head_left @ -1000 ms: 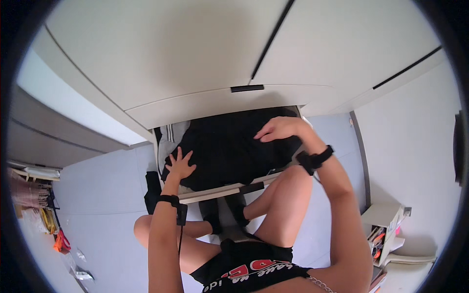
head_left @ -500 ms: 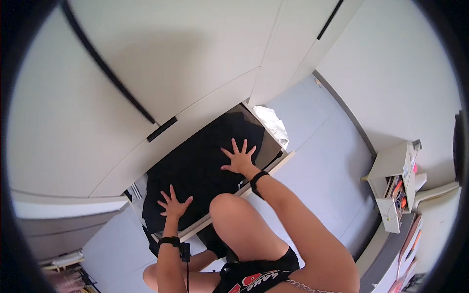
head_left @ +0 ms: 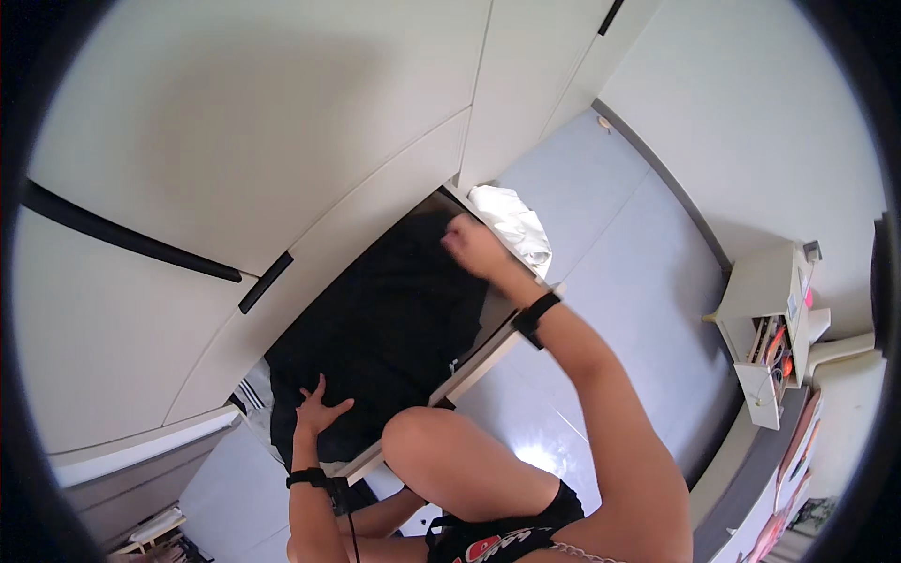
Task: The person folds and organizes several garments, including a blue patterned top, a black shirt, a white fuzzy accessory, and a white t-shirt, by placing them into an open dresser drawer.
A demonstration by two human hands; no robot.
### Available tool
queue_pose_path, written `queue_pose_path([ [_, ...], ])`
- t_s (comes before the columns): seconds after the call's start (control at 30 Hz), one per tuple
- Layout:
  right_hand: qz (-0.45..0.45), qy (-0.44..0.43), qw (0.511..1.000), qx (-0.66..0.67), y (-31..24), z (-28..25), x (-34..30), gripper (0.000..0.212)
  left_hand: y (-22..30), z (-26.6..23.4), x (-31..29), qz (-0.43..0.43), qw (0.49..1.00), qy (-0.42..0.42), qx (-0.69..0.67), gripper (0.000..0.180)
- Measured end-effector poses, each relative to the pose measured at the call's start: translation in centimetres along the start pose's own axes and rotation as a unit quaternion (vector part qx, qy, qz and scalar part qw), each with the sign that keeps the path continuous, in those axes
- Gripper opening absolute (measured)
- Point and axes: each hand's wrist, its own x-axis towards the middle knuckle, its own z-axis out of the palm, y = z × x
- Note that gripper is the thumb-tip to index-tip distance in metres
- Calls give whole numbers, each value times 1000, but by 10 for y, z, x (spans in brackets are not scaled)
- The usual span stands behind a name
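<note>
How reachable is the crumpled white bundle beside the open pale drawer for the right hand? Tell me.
Probably yes: the right hand is near the white bundle, and only the drawer's side wall seems to stand between them.

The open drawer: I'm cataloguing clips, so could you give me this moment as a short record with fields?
Container: pulled-out drawer in a pale cabinet
Contents: black clothing across most of it; grey striped fabric at the left end
Left hand: fingers spread, on or just above the black clothing
Right hand: blurred, near the drawer's right end; grip unclear
Beside drawer: crumpled white item, right side
Wrists: black band on each
</note>
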Motion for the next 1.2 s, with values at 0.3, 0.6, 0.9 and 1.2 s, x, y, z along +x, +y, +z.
queue_pose_path([
  [0.3, 129, -230, 924, -278, 193, 2, 42, 45, 14, -1, -11, 19, 999, 33, 13, 101],
  [0.6, 190, -100, 977, 1, 235, -20, 54, 47, 20, 10, -3, 32, 998, 61, 1, 98],
  [0.9, -86, 91, 959, 255, -14, -183, 37, 26, -2, 10, -26, 27, 996, 79, -18, 98],
  [1.2, -391, 3, 899, 198, -256, -275, -55, 29, 86, -27, -103, 290, 922, 204, -157, 95],
])
